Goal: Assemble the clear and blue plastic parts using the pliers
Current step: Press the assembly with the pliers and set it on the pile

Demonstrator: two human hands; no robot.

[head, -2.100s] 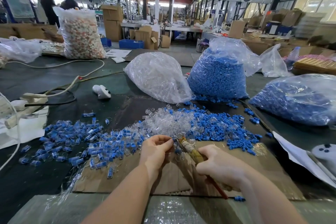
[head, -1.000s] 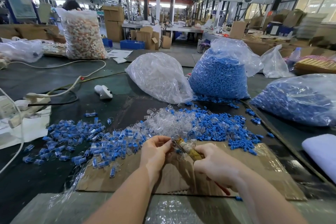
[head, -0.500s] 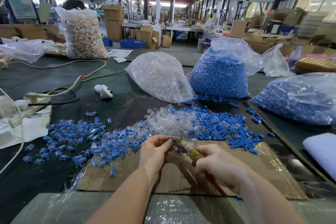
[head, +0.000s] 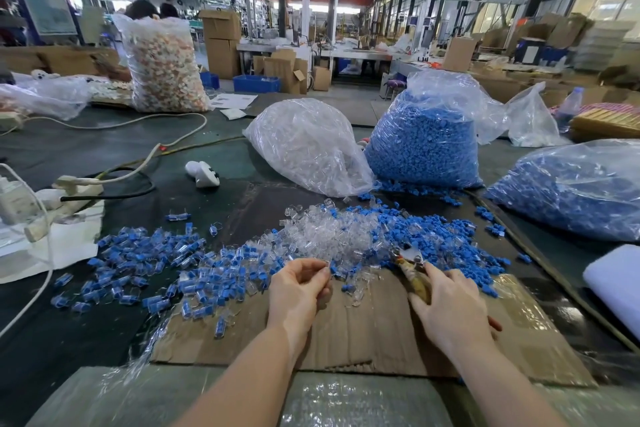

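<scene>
left hand (head: 298,291) pinches a small clear-and-blue part (head: 333,270) | right hand (head: 446,308) grips pliers (head: 410,265), tip toward loose blue parts (head: 443,236) | clear parts pile (head: 329,232) between | cardboard sheet (head: 363,333) under both hands

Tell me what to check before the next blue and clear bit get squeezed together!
1. Pliers held: ok, right hand grips the handles.
2. Left hand has a piece: ok, it pinches something small, type cannot tell.
3. Piece between the plier jaws: not ok, hands are apart.
4. Loose clear parts near: ok.
5. Loose blue parts near: ok.
6. Cardboard under the hands: ok.
</scene>
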